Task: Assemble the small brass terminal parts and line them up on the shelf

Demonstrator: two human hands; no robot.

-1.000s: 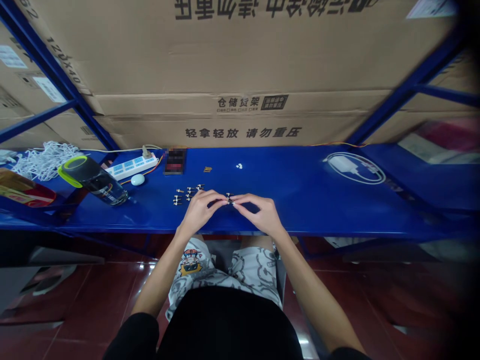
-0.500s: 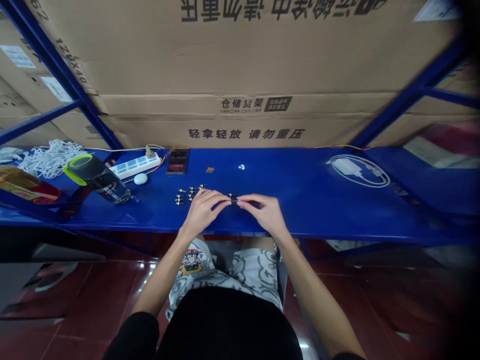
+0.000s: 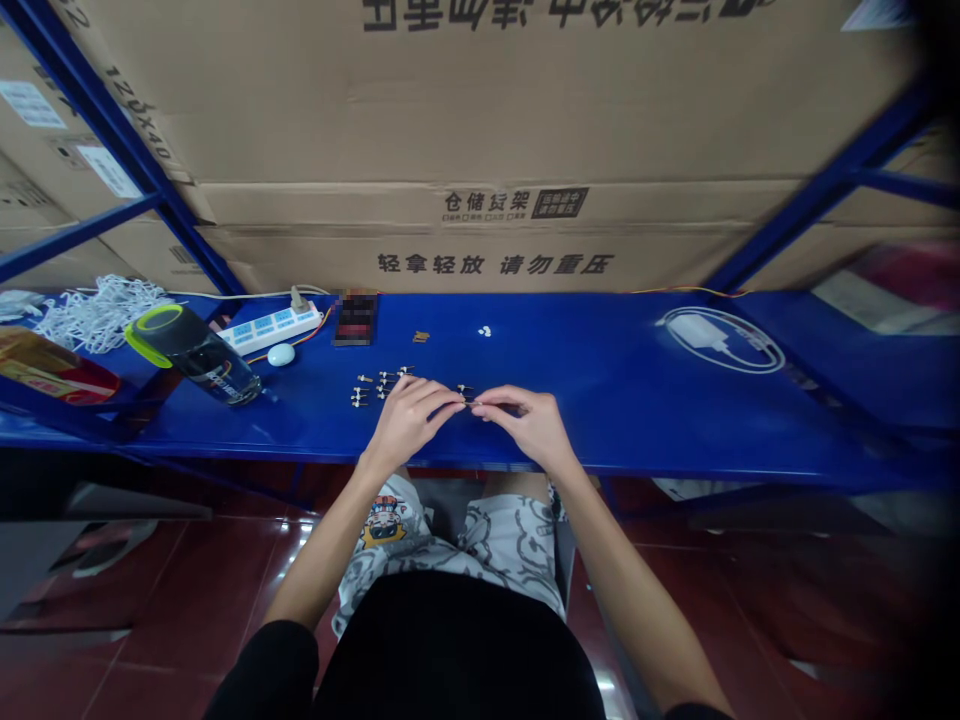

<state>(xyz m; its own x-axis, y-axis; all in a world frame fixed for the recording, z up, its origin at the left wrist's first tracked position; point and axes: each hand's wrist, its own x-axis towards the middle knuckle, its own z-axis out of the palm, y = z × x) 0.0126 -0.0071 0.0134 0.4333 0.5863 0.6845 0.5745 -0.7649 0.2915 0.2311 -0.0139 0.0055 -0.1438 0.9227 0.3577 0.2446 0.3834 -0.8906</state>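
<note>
My left hand (image 3: pixel 409 418) and my right hand (image 3: pixel 528 425) meet over the front of the blue shelf (image 3: pixel 600 400), fingertips pinched together on a tiny dark part (image 3: pixel 469 401) held between them. Both hands are closed in a pinch. Several small metal parts (image 3: pixel 375 385) lie in a loose group on the shelf just left of and behind my left hand. One more small part (image 3: pixel 465 389) lies just behind my fingertips.
A lying bottle with a green lid (image 3: pixel 191 355), a white power strip (image 3: pixel 268 329), a white oval thing (image 3: pixel 280 354), a small dark box (image 3: pixel 355 317) and tangled white cord (image 3: pixel 97 310) lie at the left. A charger in a bag (image 3: pixel 721 338) rests at the right. Cardboard boxes (image 3: pixel 480 150) fill the back.
Both hands stay pinched together on the small part and have barely shifted; the view has moved slightly.
</note>
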